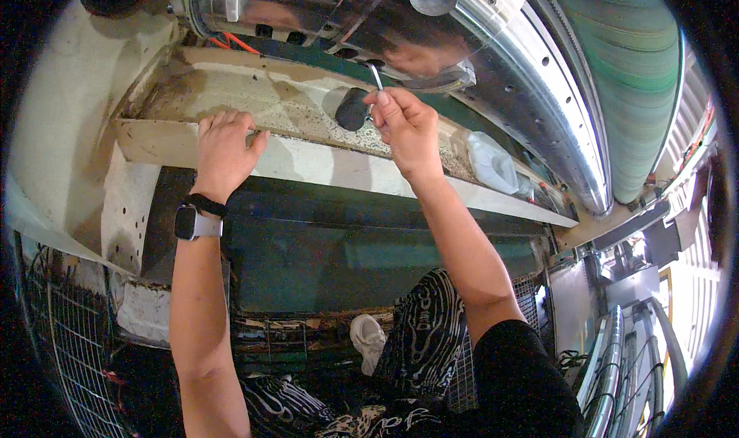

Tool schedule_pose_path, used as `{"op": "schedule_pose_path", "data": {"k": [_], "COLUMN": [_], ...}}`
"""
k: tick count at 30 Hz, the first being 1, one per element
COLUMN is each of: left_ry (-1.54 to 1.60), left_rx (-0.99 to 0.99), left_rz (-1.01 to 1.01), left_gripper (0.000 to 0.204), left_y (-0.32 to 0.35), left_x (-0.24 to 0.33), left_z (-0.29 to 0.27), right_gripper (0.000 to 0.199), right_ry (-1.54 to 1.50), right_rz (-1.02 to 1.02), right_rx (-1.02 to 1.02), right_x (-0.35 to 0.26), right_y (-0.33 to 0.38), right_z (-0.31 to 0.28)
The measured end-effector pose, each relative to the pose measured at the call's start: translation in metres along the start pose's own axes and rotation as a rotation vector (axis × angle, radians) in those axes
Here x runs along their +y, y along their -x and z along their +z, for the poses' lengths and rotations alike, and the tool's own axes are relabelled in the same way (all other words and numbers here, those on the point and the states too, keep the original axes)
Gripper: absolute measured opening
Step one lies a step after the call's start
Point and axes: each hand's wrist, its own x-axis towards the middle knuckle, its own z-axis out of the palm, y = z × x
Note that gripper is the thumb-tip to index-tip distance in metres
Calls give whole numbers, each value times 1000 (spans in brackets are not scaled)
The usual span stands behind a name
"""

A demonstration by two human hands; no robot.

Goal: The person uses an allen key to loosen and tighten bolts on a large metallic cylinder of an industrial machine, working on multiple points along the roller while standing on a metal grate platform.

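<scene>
My right hand (404, 122) is closed around a bent metal hex key (376, 76), pinched between thumb and fingers. The key's upper end reaches a hole on the underside of the shiny metal cylinder (493, 61); how deep it sits is hidden. My left hand (227, 147) rests on the front rim of the cream metal trough (308, 152), its fingers draped over the edge and its thumb apart, holding nothing. A dark rounded piece (352, 110) lies in the trough, just left of my right hand.
A translucent plastic container (493, 163) sits in the trough to the right. Behind the cylinder stretches a large green roller (623, 76). An orange cable (239, 42) shows at the upper left. Wire mesh (69, 338) stands at the lower left, and metal pipes (612, 361) at the lower right.
</scene>
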Motion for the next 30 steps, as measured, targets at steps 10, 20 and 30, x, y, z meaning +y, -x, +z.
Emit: {"op": "schedule_pose_path", "data": {"k": [10, 20, 30], "left_ry": [5, 27, -9], "left_rx": [138, 155, 145], "left_rz": [77, 121, 58], "left_gripper": [22, 20, 21], "left_y": [3, 4, 3], "left_x": [-1, -4, 4], "left_z": [0, -3, 5], "right_gripper": [22, 21, 24], "right_ry": [14, -583, -890], "right_rz": [53, 188, 150], "right_rx": [116, 191, 331], "right_x": [1, 1, -3], "right_y": [4, 10, 3], "right_z": [9, 48, 98]}}
